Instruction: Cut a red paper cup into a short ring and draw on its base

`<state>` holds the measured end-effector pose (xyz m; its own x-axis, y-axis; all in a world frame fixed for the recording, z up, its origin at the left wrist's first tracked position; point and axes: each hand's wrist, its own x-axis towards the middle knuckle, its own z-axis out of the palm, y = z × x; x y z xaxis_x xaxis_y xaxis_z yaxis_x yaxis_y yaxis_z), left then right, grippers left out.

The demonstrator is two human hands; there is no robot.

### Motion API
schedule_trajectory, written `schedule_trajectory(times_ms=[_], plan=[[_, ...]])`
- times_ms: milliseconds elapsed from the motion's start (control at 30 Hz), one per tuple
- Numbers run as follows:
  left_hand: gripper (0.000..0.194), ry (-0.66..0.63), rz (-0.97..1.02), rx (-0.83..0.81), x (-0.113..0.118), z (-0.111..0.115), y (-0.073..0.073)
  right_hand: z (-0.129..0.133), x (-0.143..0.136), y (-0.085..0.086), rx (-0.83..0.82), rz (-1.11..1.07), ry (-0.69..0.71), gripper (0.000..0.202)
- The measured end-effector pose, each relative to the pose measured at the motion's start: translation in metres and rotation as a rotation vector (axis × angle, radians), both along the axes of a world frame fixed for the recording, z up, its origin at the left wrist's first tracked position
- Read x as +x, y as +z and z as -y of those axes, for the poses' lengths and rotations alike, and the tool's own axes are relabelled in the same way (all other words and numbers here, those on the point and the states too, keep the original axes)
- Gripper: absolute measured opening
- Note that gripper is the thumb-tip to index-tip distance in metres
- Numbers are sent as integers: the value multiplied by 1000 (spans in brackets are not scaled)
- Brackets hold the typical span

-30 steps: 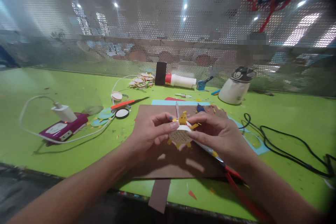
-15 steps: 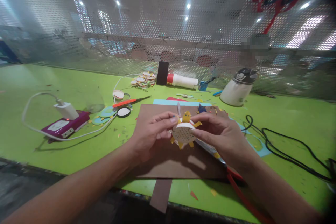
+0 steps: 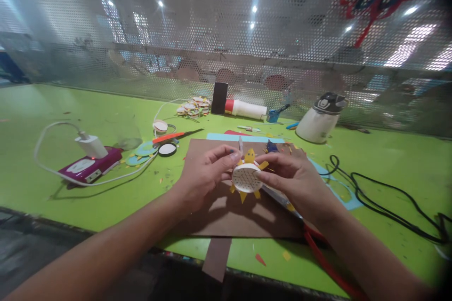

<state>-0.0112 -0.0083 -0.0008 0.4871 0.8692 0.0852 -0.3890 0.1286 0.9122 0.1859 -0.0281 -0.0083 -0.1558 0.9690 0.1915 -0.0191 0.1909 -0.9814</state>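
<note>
A small round paper turtle (image 3: 246,178) with a white, dark-marked disc and yellow head, legs and tail is held up over a brown board (image 3: 208,225). My left hand (image 3: 212,174) pinches its upper left edge between thumb and fingers. On the right side, my right hand (image 3: 296,181) grips the disc, thumb on the white face and fingers behind. Beneath my right hand lies a scissors-like tool with red handles (image 3: 323,258), partly hidden. A pointed pale pen-like object (image 3: 240,143) shows just behind the turtle.
At the left are a purple power strip (image 3: 88,167) with a white charger, blue paper rings and an orange knife (image 3: 169,137). Behind stand a phone (image 3: 219,98), a white bottle (image 3: 247,109), a pile of turtles (image 3: 194,107) and a white-black container (image 3: 319,120). Black cable (image 3: 388,211) lies right.
The turtle has tilted slightly, so its white disc faces me more fully. My left thumb and fingers have shifted a little along its upper left edge.
</note>
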Motion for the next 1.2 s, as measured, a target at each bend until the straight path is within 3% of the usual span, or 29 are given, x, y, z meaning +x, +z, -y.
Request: schedule_trajectory(times_ms=[200,467,800,1200], plan=[[28,1,-59,42,-1,-1,1,0,3,0,-37,-15,54,21],[24,139,-131,84,2,0,2,-2,6,1,-72,-9,34,23],[23,165,-218,56,1,-1,2,2,2,5,-77,37,72,23],[26,131,-137,21,2,0,6,1,4,5,-61,105,46,22]])
